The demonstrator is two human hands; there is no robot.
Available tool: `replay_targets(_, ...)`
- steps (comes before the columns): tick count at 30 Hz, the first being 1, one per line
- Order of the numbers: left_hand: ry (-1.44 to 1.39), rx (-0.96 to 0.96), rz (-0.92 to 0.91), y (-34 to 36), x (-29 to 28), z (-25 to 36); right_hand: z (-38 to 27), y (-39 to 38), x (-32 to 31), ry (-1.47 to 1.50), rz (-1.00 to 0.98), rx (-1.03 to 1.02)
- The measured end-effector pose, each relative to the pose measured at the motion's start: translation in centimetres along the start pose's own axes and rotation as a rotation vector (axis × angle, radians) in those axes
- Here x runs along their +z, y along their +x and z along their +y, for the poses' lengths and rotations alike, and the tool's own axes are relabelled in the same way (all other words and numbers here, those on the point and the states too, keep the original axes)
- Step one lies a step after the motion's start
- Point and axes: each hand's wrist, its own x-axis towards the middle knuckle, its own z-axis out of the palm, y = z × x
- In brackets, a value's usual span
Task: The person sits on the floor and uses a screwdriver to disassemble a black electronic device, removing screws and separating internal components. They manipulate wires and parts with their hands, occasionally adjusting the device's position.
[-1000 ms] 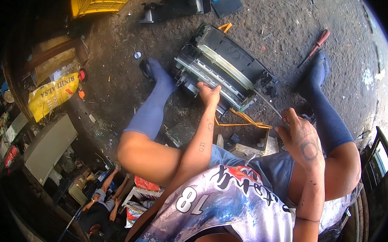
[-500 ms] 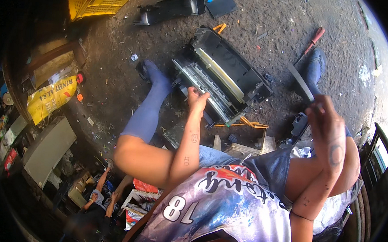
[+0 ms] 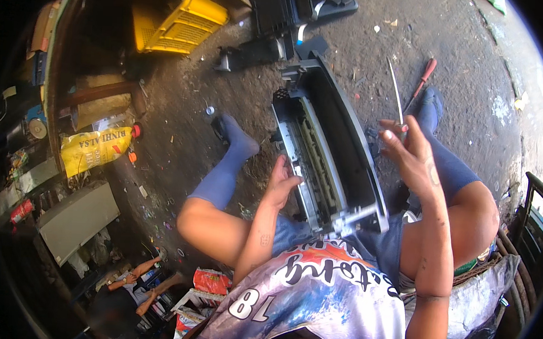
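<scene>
My left hand grips the near left side of a black and grey printer housing, with the thumb over its metal edge. The housing is tilted up between my knees, its open inside facing me, and a pale strip and metal rails run along it. In my right hand is a tool with a long, narrow metal blade, pointing away from me. The fingers hide most of its handle, so its exact kind cannot be told. This hand is to the right of the housing, apart from it.
A red-handled screwdriver lies by my right foot. Black plastic parts and a yellow crate are at the far side. On the left are a yellow bag and a grey panel. Another person works at the lower left.
The printer housing has been lifted and turned more upright, toward me, with my left hand on it. My right hand has moved left and away from me, its blade now pointing farther forward.
</scene>
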Motion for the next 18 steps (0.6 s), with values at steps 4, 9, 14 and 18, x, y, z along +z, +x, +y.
replay_targets(4, 0.066, 0.099, -0.066, -2.7, 2.1, 2.3, -2.4, -2.5, 0.2, 0.019, -0.097, 0.022)
replay_targets(9, 0.416, 0.254, 0.096, -6.2, 4.5, 5.1, 0.2, -3.4, -0.2, 0.132, 0.045, -0.137)
replay_targets(14, 0.68, 0.354, 0.281, -10.7, 8.9, 11.1, 2.9, -1.4, -0.9, 0.617, -0.083, -0.111)
replay_targets(18, 1.033, 0.429, 0.399, -15.0, 11.9, 14.8, 2.9, -1.5, -1.3, 0.838, -0.317, -0.075)
